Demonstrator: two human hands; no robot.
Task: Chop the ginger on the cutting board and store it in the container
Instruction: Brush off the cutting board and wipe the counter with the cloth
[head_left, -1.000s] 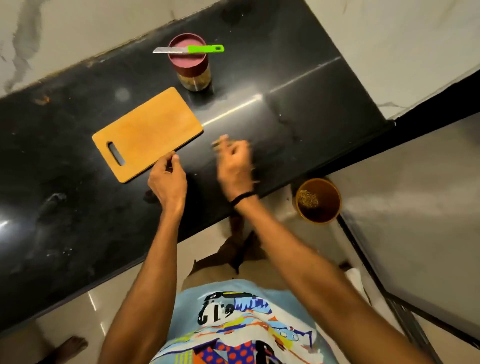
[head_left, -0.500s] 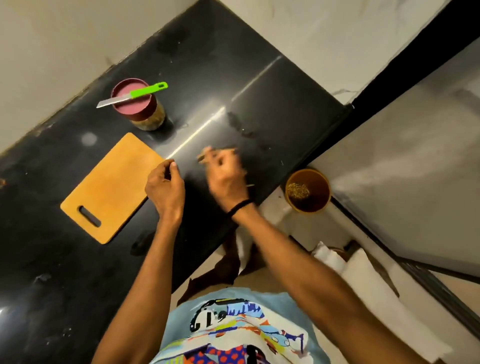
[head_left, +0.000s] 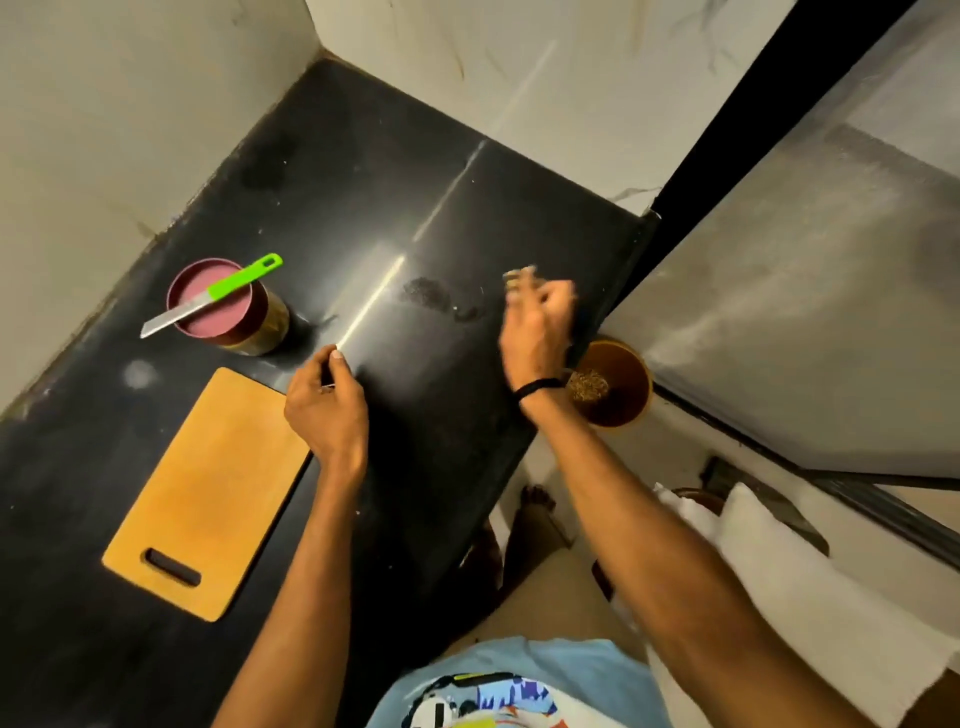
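On the black worktop (head_left: 415, 171): cutting board, container, knife and both hands; a dull smear lies near the middle.
Cutting board (head_left: 208, 488): flat at the near left, handle slot toward the person, far corner just beside the left hand.
Container (head_left: 270, 325): upright beyond the board, maroon lid on.
Knife (head_left: 208, 299): lying across the lid, green handle pointing up-right, blade overhanging the left rim.
Left hand (head_left: 324, 410): by the board's far corner, fingers curled, thumb and forefinger tips close; grip narrow, anything pinched too small to tell.
Right hand (head_left: 540, 322): blurred at the worktop's right edge; grip cannot be told.
Brown pot (head_left: 636, 379): below that edge, beside the right wrist, scraps inside.
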